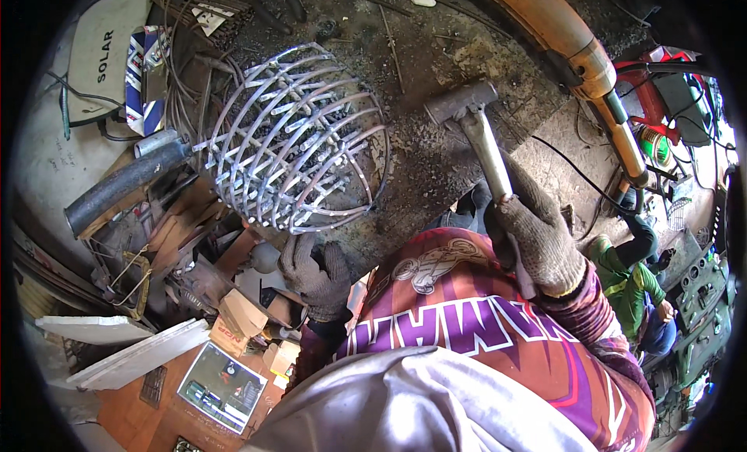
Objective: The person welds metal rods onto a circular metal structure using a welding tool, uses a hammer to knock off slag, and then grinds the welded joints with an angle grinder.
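Note:
A rounded cage of grey metal bars, with crossing rods inside, lies on its side on a dirty work surface. My left hand, in a knitted work glove, is at the cage's near edge. Its fingertips meet the lowest bars and seem closed on them, though the contact is partly hidden. In my gloved right hand is a hammer, gripped by its metal handle. The hammer's cylindrical head is raised to the right of the cage, apart from it.
A thick orange tubular arm crosses the upper right. At left are a pale machine casing, a dark curved pipe, scrap wood and white boards. To the right, another person in green crouches beside green machinery.

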`<act>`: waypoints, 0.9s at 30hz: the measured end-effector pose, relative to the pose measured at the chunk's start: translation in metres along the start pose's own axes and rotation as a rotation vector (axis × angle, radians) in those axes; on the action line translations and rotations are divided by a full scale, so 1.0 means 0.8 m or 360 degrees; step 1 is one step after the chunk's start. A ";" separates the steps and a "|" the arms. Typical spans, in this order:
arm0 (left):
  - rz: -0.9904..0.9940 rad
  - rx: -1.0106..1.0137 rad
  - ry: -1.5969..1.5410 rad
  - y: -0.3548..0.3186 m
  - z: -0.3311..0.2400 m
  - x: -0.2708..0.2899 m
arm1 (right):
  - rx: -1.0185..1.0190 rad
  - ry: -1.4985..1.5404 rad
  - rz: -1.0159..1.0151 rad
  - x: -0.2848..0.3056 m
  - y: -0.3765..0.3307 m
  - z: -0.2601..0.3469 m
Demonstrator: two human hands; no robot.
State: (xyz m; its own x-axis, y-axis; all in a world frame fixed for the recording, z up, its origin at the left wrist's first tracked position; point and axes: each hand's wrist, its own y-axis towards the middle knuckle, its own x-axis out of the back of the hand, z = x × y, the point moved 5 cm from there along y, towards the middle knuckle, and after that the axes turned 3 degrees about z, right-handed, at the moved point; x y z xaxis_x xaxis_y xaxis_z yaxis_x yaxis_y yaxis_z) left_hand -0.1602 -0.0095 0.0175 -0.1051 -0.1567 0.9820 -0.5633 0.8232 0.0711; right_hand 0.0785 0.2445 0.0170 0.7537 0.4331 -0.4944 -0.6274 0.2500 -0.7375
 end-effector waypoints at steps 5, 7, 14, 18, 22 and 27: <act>-0.0010 0.0009 -0.0010 0.004 -0.005 0.003 | 0.0075 -0.0071 0.0058 -0.023 0.011 0.004; 0.0015 -0.0001 -0.0002 0.009 -0.009 0.005 | 0.0102 -0.0318 0.0094 -0.027 0.019 -0.007; -0.0046 -0.0057 -0.0009 0.006 -0.009 0.006 | 0.0266 -0.0243 -0.0245 -0.025 0.004 0.036; 0.0048 -0.0047 -0.0012 0.013 -0.009 0.006 | 0.0454 -0.0209 -0.0311 -0.023 0.002 0.035; 0.0016 -0.0009 -0.0099 0.005 -0.001 0.003 | 0.0030 -0.0367 -0.0005 -0.040 0.007 0.009; 0.0083 0.0004 -0.0096 0.001 0.003 0.002 | 0.0226 -0.0277 -0.0267 -0.016 0.000 0.044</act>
State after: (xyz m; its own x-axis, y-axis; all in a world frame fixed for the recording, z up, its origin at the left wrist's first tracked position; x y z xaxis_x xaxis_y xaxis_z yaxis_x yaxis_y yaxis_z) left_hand -0.1627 -0.0103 0.0185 -0.1836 -0.1460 0.9721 -0.5576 0.8299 0.0193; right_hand 0.0619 0.2690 0.0395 0.8119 0.5147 -0.2754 -0.5272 0.4440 -0.7245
